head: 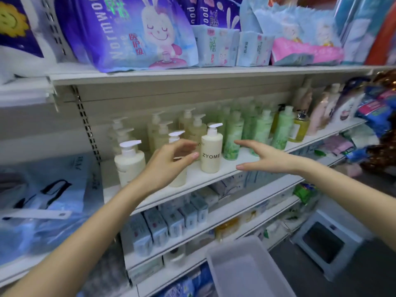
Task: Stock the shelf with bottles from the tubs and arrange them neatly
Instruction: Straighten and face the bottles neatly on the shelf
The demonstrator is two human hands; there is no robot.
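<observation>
— Shop shelving fills the view, with a white shelf (214, 176) at hand height. What's hidden?
— Everything past the hands is blurred. The half-hidden pump bottle (176, 136) sits behind the left hand (171, 162), and only its pump head is clear. The pale rows behind it are smeared, labels unreadable. The green bottles (233, 133) beyond the right fingertips have illegible print. The tub (246, 269) below the right forearm is cut by the bottom edge.
— Readable text?
— "ZYOME" on the ZYOME bottle (211, 153). "Normwood" on the purple rabbit pack (128, 33) above the left hand, plus red Chinese characters.
— Hands?
— Left: fingers loosely curved, thumb apart, gripping nothing. Its fingertips are just beside the ZYOME bottle's left side; can't tell if they touch. Right hand (263, 156): fingers straight, thumb spread low, empty, near the bottle's right side, not touching.
— Bottle position?
— Upright near the shelf's front edge, between both hands, nozzle pointing right. The far-left cream bottle (129, 163) stands upright left of the left wrist.
</observation>
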